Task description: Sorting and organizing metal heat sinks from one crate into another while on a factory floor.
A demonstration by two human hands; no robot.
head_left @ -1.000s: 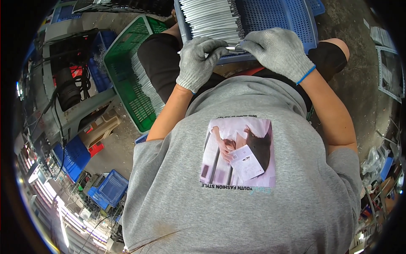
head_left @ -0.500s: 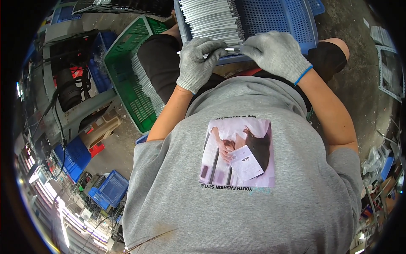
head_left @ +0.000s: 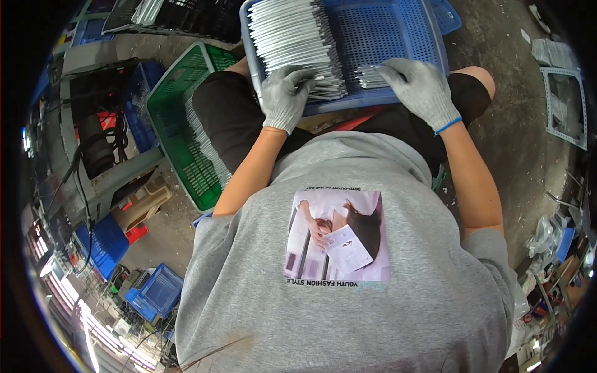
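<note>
Both hands wear grey knit gloves. My left hand [head_left: 286, 96] is at the near end of a tall stack of thin silvery rods [head_left: 295, 37], in the left part of a blue plastic crate [head_left: 398, 98]. Its fingers are curled in a pinch against the rods, and what lies between them is hidden. In the crate's right part, my right hand [head_left: 423, 92] has its fingertips closed at a small pile of the same rods [head_left: 369, 79]. One rod's end shows by those fingertips. The crate lies across my knees.
On my left stands a green crate [head_left: 180, 180] with more thin rods in it. Beyond it are a metal machine frame [head_left: 118, 180] with cables and a blue bin [head_left: 144, 87]. A black crate [head_left: 186, 18] sits at the far left, and a white perforated frame [head_left: 564, 105] lies right.
Half a second ago both hands held one rod between them above the crate's near edge. They have since parted, left to the tall stack and right to the small pile, now uncovered.
</note>
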